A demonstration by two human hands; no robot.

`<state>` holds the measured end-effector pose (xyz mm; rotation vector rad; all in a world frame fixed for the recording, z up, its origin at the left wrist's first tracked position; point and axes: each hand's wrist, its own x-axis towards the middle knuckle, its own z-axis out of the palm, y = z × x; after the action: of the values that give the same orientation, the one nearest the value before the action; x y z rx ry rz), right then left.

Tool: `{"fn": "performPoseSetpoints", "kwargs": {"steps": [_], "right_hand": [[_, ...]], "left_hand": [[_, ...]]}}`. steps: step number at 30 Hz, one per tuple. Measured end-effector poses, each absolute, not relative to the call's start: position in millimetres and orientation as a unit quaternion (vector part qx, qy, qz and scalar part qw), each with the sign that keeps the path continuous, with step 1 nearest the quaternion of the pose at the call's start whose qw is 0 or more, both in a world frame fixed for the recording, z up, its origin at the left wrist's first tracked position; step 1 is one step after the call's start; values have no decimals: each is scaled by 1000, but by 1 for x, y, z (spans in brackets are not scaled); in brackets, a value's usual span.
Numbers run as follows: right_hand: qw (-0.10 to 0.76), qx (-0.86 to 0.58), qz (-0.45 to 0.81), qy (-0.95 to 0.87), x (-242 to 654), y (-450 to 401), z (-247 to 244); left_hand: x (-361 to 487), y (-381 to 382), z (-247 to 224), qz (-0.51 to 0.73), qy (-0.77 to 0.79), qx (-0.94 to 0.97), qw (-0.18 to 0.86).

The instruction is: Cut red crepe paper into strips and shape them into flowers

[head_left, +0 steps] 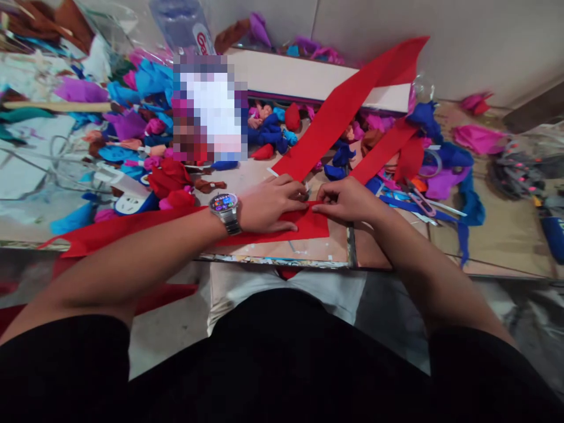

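Observation:
A long red strip of cloth or crepe-like material (308, 228) lies along the table's front edge and runs off to the left. Pressed onto it is my left hand (271, 205), fingers stretched out and flat, a watch on the wrist. My right hand (350, 200) has its fingers curled and its thumb against them, pinching the strip's upper edge near its right end. Both hands' fingertips are close together. Just beyond them, a second red strip (337, 111) slants up to the right across a white box.
Small bundles in blue, purple, pink and red (132, 123) crowd the left and back. A power strip (134, 200) with a white plug sits at left. Pink-handled scissors (423, 202) and a tape roll (430, 163) lie at right. A long white box (308, 76) stands behind.

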<state>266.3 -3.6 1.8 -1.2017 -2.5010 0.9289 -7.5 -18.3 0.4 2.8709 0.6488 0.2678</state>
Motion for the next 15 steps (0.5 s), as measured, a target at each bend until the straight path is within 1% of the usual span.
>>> {"fn": "performPoseSetpoints", "kwargs": {"steps": [4, 10, 15], "right_hand": [[112, -410, 321, -846, 268, -3, 1], [140, -413, 310, -845, 265, -5, -1], [135, -410, 310, -847, 263, -8, 0]], "left_hand": [[-7, -19, -1, 87, 233, 965, 84], [-6, -23, 0, 84, 245, 962, 83], [-4, -25, -4, 100, 257, 958, 82]]}}
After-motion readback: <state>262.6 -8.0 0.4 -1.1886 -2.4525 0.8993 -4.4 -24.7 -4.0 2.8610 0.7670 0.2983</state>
